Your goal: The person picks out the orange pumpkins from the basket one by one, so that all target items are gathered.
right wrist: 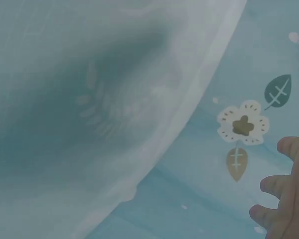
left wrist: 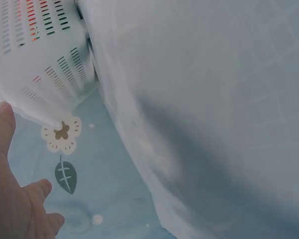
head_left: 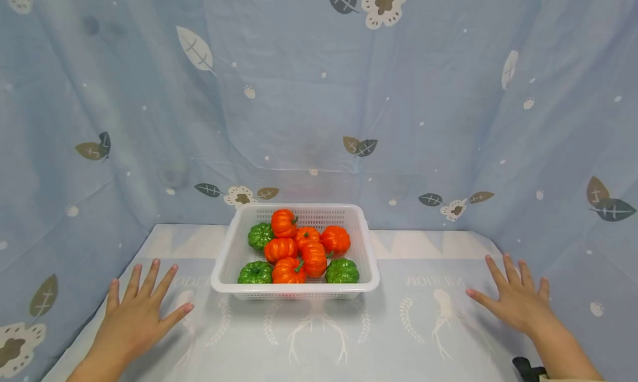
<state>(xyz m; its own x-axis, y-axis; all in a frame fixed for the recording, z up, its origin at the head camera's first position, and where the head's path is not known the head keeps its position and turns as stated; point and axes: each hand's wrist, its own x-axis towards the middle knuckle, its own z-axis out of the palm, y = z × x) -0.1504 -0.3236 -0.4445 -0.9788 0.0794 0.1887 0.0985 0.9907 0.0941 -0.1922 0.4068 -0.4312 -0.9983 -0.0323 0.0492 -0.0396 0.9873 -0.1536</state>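
A white plastic basket (head_left: 295,288) stands at the middle of the table's far side. Inside it lie several small orange pumpkins (head_left: 281,250) and 3 green ones, such as the green pumpkin (head_left: 342,271) at its near right corner. To the left of the basket, my left hand (head_left: 133,315) is held with fingers spread, apart from it and holding nothing. My right hand (head_left: 520,299) is likewise spread, far to the basket's right, with nothing in it. The left wrist view shows the basket (left wrist: 40,74) beyond the left fingers; the right wrist view shows only fingertips of the right hand (right wrist: 289,194).
A pale patterned cloth covers the table (head_left: 399,337). Blue curtains (head_left: 299,94) with leaf and flower prints hang behind it and along both sides, close to each hand. A black strap or band (head_left: 525,368) shows near the right wrist.
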